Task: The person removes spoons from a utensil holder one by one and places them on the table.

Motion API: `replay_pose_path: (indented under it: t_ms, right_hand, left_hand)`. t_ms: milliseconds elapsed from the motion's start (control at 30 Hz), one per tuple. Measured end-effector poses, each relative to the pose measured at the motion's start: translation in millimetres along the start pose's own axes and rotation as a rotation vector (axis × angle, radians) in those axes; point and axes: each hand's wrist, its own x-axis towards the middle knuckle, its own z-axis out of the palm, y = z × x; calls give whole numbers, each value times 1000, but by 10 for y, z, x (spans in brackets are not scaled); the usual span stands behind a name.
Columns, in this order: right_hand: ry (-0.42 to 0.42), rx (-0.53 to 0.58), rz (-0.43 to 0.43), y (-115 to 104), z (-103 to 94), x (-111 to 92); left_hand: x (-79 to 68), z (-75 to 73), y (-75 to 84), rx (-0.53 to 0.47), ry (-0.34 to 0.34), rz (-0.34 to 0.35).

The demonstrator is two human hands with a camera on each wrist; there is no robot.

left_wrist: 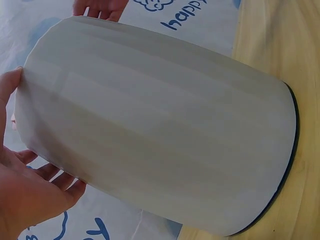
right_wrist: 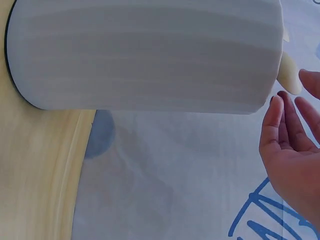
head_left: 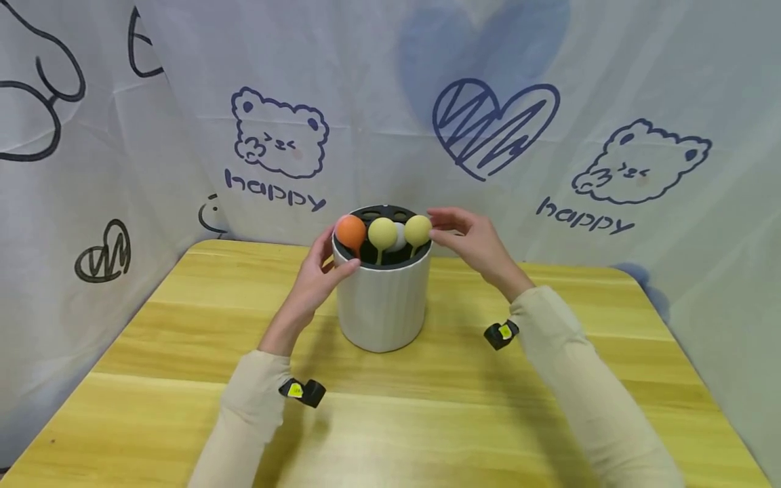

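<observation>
On the wooden table stands a white ribbed cylindrical holder [head_left: 381, 308] with a black perforated insert [head_left: 386, 210] in its top. Round-headed sticks rise from it: an orange one [head_left: 350, 232], a yellow one [head_left: 382, 234], a white one [head_left: 399, 236] and another yellow one [head_left: 417, 230]. My left hand [head_left: 314, 278] grips the holder's upper left side, thumb at the front rim and fingertips [left_wrist: 75, 189] along the wall. Beside the rightmost yellow head, my right hand [head_left: 472, 244] has its fingers parted; whether its thumb touches the head is unclear.
A pale cloth [head_left: 366, 102] with drawn bears and hearts hangs behind the table [head_left: 396, 427] and down its sides. Black wrist cameras [head_left: 502, 334] sit on both wrists over cream sleeves.
</observation>
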Motion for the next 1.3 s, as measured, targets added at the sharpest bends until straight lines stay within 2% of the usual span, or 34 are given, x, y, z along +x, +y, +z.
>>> replay_pose_path:
  t_ms: [333,800,1033,1200,1300]
  right_hand:
    - [-35,-30,9,-87,15,67]
    - [-75,-16,33,-131,71,90]
    - [-53,-20,44,-133,108,111]
    - [-44,-26,45,-96,154,114]
    - [-44,-31,39,-92,171,117]
  left_hand:
    - [19,10,1,1,-2,11]
    - [29,14,-15,2,7,11]
    - [79,28,-19,-1,0,26]
    - [71,15,-40,-1,-12,-6]
    - [65,2,-41,-5,-15,0]
